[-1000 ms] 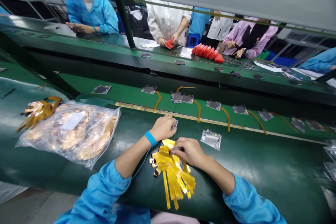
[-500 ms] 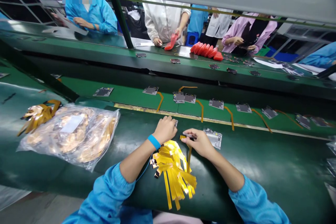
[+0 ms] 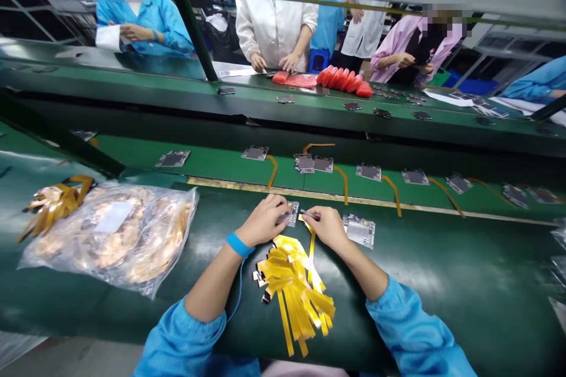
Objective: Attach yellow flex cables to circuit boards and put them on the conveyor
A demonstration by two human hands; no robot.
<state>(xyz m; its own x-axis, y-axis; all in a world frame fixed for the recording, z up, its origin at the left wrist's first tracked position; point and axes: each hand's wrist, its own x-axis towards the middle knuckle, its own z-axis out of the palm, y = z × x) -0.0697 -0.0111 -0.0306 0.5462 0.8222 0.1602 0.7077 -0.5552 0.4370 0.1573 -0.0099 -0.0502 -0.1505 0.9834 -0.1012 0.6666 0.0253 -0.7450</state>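
My left hand (image 3: 264, 221) presses on a small circuit board (image 3: 292, 212) on the dark green bench. My right hand (image 3: 329, 226) pinches tweezers with a yellow flex cable (image 3: 312, 241) whose upper end meets the board's right edge. The cable hangs down towards a loose pile of yellow flex cables (image 3: 295, 285) between my forearms. A second bare board (image 3: 360, 230) lies just right of my right hand. A blue wrist strap sits on my left wrist.
A clear bag of orange flex cables (image 3: 110, 235) and a loose bundle (image 3: 50, 203) lie at the left. Boards with cables (image 3: 369, 172) ride the green conveyor beyond the bench. Across it, several people stand at red parts (image 3: 342, 79).
My right hand lifted one yellow cable out of the pile and carried it up and left to the board under my left hand. The conveyor boards shifted slightly.
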